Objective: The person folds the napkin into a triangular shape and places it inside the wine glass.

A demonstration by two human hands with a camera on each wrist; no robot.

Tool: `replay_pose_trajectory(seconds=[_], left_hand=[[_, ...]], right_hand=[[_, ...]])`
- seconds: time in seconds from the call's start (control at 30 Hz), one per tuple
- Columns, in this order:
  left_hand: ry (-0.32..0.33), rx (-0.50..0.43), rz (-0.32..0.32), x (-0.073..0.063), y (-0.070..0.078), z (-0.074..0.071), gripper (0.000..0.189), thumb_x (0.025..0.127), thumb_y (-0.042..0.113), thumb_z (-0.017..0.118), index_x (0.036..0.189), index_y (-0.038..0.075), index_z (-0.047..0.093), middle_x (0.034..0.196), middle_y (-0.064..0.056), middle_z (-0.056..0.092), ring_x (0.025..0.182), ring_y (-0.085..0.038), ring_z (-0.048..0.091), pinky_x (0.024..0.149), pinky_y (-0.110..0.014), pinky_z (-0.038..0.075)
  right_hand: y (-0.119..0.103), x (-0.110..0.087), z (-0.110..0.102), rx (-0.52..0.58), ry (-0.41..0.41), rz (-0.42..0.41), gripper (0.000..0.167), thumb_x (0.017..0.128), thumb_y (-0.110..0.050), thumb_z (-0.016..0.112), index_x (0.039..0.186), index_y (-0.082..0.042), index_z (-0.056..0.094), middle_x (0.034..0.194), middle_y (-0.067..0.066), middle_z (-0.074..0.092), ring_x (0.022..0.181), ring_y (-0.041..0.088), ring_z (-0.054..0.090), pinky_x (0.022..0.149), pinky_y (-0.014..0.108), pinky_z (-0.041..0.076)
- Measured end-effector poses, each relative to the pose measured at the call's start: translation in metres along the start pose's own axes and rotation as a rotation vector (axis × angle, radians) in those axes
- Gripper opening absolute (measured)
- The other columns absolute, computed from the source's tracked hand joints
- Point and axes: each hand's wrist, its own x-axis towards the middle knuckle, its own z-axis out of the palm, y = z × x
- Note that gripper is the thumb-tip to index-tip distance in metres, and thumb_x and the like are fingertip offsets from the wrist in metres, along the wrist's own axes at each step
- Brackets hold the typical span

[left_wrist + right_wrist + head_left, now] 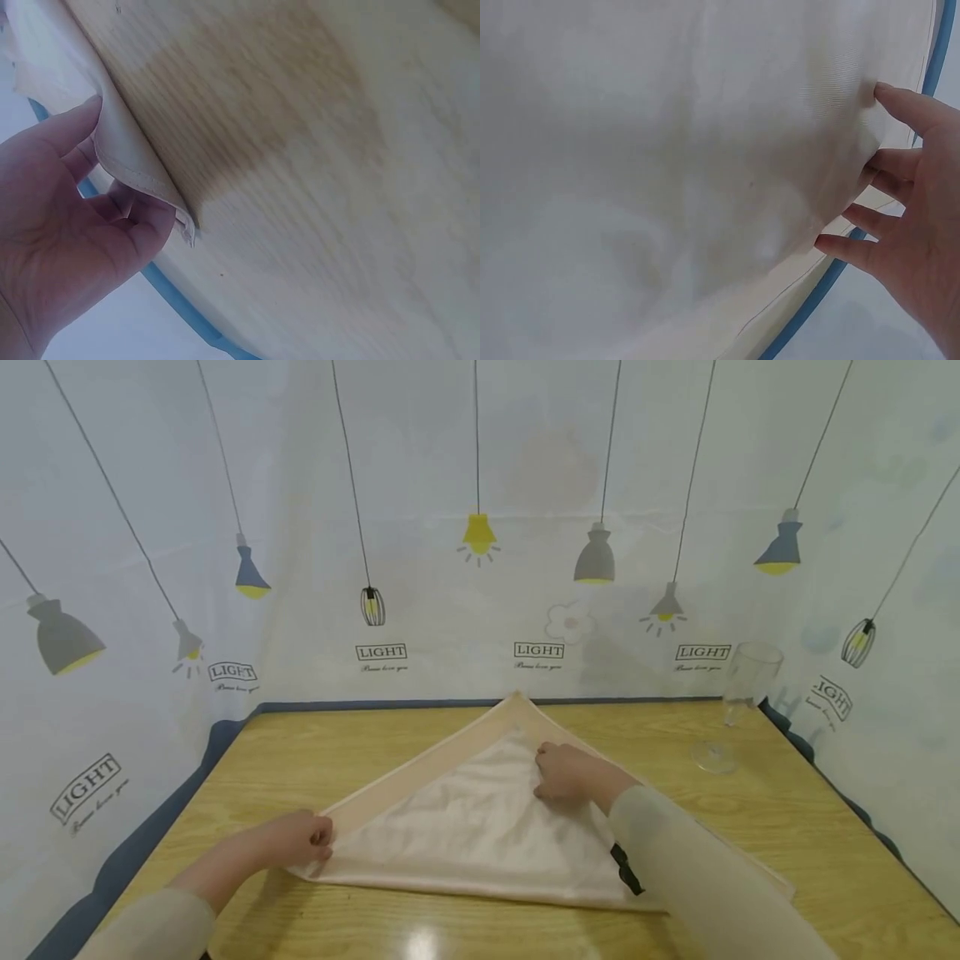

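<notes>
A pale pink cloth napkin (480, 827) lies folded into a triangle, its peak pointing to the table's far edge. The upper layer stops short of the lower one, so a border of the lower layer shows along both slanted sides. At the left corner my left hand (296, 842) holds the fabric; in the left wrist view thumb and bent fingers (154, 225) take hold of its edge. My right hand (570, 774) touches the upper layer's right edge below the peak. Its fingers (874, 221) look spread and fairly straight in the right wrist view.
A clear stemmed glass (716, 756) stands at the far right of the wood-grain table (360, 927). Behind and on both sides hangs a white curtain (435, 468) printed with lamps, and a blue edging (337, 704) runs along the table's border.
</notes>
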Motion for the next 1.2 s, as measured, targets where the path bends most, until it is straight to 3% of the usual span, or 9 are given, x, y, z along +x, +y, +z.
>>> replay_pose_trajectory(seconds=[0.07,0.17,0.37,0.5,0.67,0.83,1.2], left_hand=[[0.003,-0.008,0.040,-0.001,-0.001,0.002,0.026,0.091,0.014,0.069,0.073,0.016,0.049,0.065,0.006,0.038,0.059,-0.008,0.034,0.057,-0.026,0.032],[0.007,-0.004,0.047,-0.003,0.000,0.005,0.026,0.090,0.015,0.069,0.074,0.017,0.049,0.066,0.006,0.038,0.059,-0.008,0.034,0.057,-0.026,0.031],[-0.022,-0.033,-0.020,-0.008,0.007,0.005,0.027,0.090,0.023,0.071,0.077,0.017,0.048,0.073,0.000,0.040,0.065,-0.014,0.036,0.060,-0.028,0.030],[-0.034,-0.049,-0.023,-0.008,0.010,0.003,0.027,0.089,0.025,0.072,0.077,0.016,0.050,0.072,0.001,0.041,0.064,-0.013,0.037,0.060,-0.028,0.031],[-0.037,-0.056,0.016,-0.008,0.011,-0.001,0.029,0.089,0.018,0.071,0.069,0.014,0.050,0.064,0.007,0.039,0.057,-0.007,0.035,0.055,-0.025,0.031],[-0.012,-0.084,0.014,-0.009,0.010,-0.006,0.027,0.093,0.016,0.064,0.070,0.014,0.050,0.063,0.007,0.039,0.056,-0.007,0.035,0.054,-0.026,0.031],[0.050,-0.041,-0.120,-0.013,0.007,-0.013,0.022,0.093,0.022,0.065,0.078,0.014,0.052,0.066,0.003,0.044,0.059,-0.012,0.038,0.056,-0.030,0.032]], right_hand=[[0.000,-0.002,0.000,0.013,0.000,0.007,0.061,0.097,-0.037,0.057,0.139,0.006,0.046,0.143,0.021,0.042,0.128,0.038,0.045,0.106,0.048,0.036],[0.001,-0.003,0.000,0.017,0.002,0.015,0.063,0.097,-0.038,0.057,0.141,0.005,0.045,0.147,0.021,0.039,0.131,0.038,0.042,0.108,0.048,0.034],[0.004,-0.005,-0.002,0.055,0.026,0.030,0.066,0.095,-0.040,0.061,0.142,0.002,0.045,0.151,0.018,0.034,0.132,0.037,0.040,0.109,0.047,0.033],[0.006,-0.009,-0.005,0.127,0.053,0.015,0.064,0.093,-0.036,0.065,0.139,0.004,0.047,0.147,0.021,0.038,0.129,0.040,0.042,0.108,0.049,0.033],[0.012,-0.009,-0.006,0.181,0.105,-0.002,0.052,0.096,-0.030,0.061,0.132,0.006,0.050,0.130,0.021,0.050,0.118,0.037,0.051,0.102,0.049,0.039],[0.016,-0.003,-0.009,0.189,0.140,0.018,0.055,0.099,-0.033,0.057,0.137,0.005,0.047,0.137,0.022,0.047,0.126,0.036,0.047,0.105,0.048,0.038],[0.017,0.017,-0.016,0.265,0.113,0.073,0.062,0.099,-0.036,0.056,0.143,0.005,0.041,0.152,0.023,0.031,0.136,0.038,0.035,0.110,0.049,0.031]])
